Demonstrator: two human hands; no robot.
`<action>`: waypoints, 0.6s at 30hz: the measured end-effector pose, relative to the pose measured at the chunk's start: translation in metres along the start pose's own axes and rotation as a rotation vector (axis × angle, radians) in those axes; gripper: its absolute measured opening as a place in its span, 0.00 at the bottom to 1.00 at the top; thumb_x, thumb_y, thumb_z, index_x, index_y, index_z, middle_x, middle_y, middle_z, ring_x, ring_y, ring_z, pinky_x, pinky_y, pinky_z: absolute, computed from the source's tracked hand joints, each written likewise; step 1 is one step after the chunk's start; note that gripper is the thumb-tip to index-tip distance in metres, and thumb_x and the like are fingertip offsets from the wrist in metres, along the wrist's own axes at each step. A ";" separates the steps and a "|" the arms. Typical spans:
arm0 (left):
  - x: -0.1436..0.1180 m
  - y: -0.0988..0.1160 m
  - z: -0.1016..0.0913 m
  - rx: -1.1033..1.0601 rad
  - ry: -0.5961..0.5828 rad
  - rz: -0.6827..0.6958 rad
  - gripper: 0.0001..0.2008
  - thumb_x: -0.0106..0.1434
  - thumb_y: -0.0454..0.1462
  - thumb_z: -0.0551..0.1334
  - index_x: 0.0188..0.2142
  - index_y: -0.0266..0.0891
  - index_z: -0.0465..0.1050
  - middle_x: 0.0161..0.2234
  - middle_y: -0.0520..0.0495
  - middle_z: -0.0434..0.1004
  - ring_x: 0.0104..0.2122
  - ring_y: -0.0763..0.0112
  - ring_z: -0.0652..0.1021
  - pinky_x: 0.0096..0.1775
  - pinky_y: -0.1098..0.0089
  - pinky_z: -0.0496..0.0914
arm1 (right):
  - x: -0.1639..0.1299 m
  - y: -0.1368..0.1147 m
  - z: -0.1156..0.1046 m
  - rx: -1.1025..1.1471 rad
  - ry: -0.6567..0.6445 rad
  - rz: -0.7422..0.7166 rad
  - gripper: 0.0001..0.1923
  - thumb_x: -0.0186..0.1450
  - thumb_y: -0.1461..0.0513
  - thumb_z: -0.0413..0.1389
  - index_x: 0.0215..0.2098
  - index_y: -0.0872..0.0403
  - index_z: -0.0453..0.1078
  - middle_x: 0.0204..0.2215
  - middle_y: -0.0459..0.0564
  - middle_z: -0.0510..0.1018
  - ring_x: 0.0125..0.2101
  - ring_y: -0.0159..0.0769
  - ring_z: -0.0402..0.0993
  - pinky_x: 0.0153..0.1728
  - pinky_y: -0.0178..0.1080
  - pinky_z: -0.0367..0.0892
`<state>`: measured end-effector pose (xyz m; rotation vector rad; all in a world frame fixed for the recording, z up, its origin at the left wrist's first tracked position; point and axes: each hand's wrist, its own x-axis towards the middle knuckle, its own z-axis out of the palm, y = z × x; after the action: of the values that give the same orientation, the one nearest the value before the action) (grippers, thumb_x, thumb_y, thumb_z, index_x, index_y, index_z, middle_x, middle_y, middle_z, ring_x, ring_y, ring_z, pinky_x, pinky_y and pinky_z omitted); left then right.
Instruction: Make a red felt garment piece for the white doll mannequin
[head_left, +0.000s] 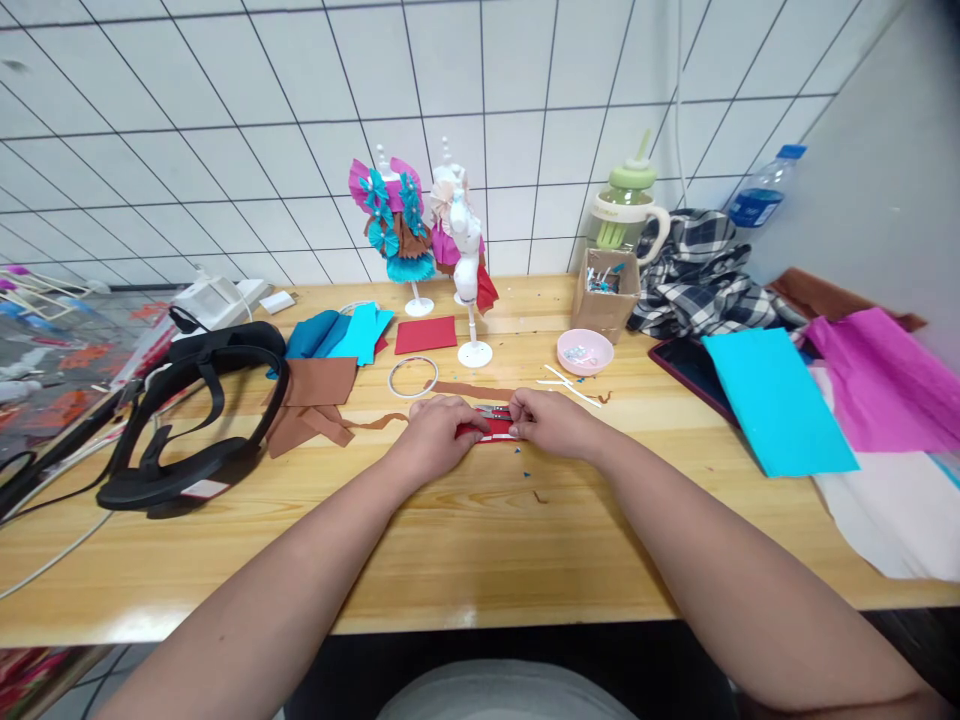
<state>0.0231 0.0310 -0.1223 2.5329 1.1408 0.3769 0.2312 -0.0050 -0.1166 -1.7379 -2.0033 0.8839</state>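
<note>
On the wooden table (465,540), past the paper sheets far left and right, we pinch a small red paper piece (491,427) at the middle, left hand (435,432) and right hand (551,422) both closed on it. We judge a fold is under way; next needs a firm, even crease.

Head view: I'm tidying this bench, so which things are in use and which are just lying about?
In use: red paper strip, held by left hand and right hand.

Lying about: black headset, brown paper, white ring, pink bowl, blue sheet, cardboard box.
</note>
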 end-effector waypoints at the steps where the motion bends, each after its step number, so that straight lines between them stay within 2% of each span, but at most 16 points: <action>1: 0.000 0.001 0.000 0.001 0.003 0.005 0.08 0.60 0.37 0.62 0.37 0.49 0.80 0.36 0.50 0.80 0.41 0.61 0.75 0.43 0.61 0.64 | 0.000 -0.001 0.000 -0.015 0.006 0.002 0.04 0.58 0.64 0.57 0.30 0.51 0.65 0.26 0.42 0.74 0.27 0.31 0.66 0.27 0.32 0.52; 14: 0.001 0.000 0.003 -0.021 -0.001 0.153 0.13 0.63 0.34 0.59 0.42 0.51 0.78 0.38 0.50 0.79 0.41 0.63 0.75 0.45 0.61 0.63 | -0.002 -0.008 -0.003 -0.181 -0.020 -0.008 0.03 0.60 0.63 0.56 0.33 0.51 0.66 0.32 0.46 0.77 0.32 0.35 0.68 0.28 0.34 0.53; 18: 0.000 0.002 0.001 0.029 -0.008 0.177 0.13 0.63 0.31 0.56 0.39 0.48 0.77 0.36 0.50 0.79 0.40 0.63 0.75 0.47 0.59 0.61 | -0.003 -0.009 -0.004 -0.206 -0.004 -0.020 0.03 0.60 0.63 0.56 0.33 0.50 0.66 0.31 0.46 0.77 0.31 0.35 0.68 0.27 0.34 0.52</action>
<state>0.0252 0.0292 -0.1227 2.6669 0.9282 0.3965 0.2278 -0.0070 -0.1075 -1.8196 -2.1762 0.6956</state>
